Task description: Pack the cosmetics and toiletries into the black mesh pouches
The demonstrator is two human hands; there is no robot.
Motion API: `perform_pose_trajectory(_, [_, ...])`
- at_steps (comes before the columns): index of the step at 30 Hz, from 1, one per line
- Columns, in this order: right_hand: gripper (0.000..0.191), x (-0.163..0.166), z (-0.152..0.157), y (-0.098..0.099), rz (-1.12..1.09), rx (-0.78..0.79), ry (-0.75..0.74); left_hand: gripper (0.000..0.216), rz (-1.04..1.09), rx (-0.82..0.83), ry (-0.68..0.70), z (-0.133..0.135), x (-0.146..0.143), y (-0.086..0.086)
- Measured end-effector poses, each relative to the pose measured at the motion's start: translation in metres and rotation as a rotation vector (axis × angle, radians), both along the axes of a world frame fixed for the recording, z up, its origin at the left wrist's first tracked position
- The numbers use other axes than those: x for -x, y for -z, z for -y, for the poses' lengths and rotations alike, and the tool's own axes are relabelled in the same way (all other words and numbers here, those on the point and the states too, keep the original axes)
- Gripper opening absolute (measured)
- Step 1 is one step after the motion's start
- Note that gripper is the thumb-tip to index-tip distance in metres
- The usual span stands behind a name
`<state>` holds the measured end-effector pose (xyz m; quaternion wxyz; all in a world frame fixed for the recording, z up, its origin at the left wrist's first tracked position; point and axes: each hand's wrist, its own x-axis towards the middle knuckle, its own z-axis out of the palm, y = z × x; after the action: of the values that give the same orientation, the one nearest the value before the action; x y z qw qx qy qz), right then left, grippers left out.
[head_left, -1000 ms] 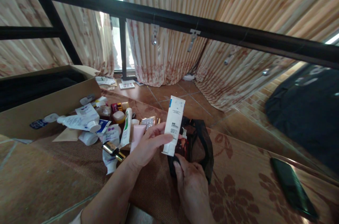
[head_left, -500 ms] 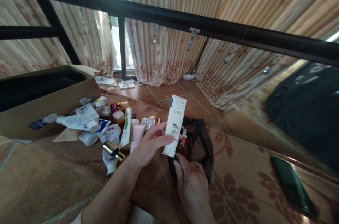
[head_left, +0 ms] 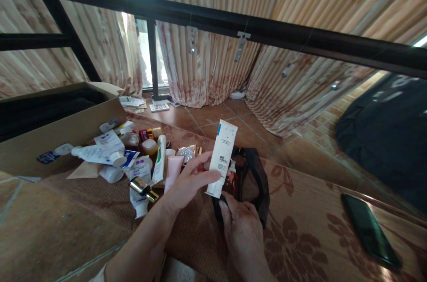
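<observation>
My left hand point(head_left: 195, 179) is closed on a white squeeze tube point(head_left: 223, 146) printed "RE FRESH", held nearly upright with a slight tilt. Below it my right hand point(head_left: 245, 224) grips the near edge of a black mesh pouch point(head_left: 258, 171), which stands open. Inside the pouch, a bottle with reddish contents point(head_left: 232, 179) shows behind the tube. Left of my left hand lie a pink tube point(head_left: 173, 171), a green and white tube point(head_left: 160, 157), a glittery compact point(head_left: 187, 154) and a black and gold bottle point(head_left: 143, 188).
More tubes and jars, among them a white tube point(head_left: 103, 153), lie heaped beside a cardboard box point(head_left: 66, 135) at left. A dark phone point(head_left: 370, 231) rests on the patterned cloth point(head_left: 293, 237) at right. A black metal rail point(head_left: 207, 17) crosses before the curtains point(head_left: 213, 64).
The white tube has shifted very slightly to the right in my left hand. My right hand keeps its hold on the pouch edge.
</observation>
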<state>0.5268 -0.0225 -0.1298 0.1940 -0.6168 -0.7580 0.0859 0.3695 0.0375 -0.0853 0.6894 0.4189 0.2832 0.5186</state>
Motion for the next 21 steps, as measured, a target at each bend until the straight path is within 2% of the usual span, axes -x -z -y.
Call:
perform_pose_trajectory(8, [0.028,-0.0001,0.0001,-0.0006,0.016,-0.015,0.015,0.042,-0.004,-0.024,0.024,-0.0013,0.0010,0.0013])
perform_pose_trajectory(21, [0.029,-0.0012,0.0002,0.0009,-0.011,-0.017,0.008,0.041,-0.028,-0.011,-0.033,-0.0016,0.0012,0.0003])
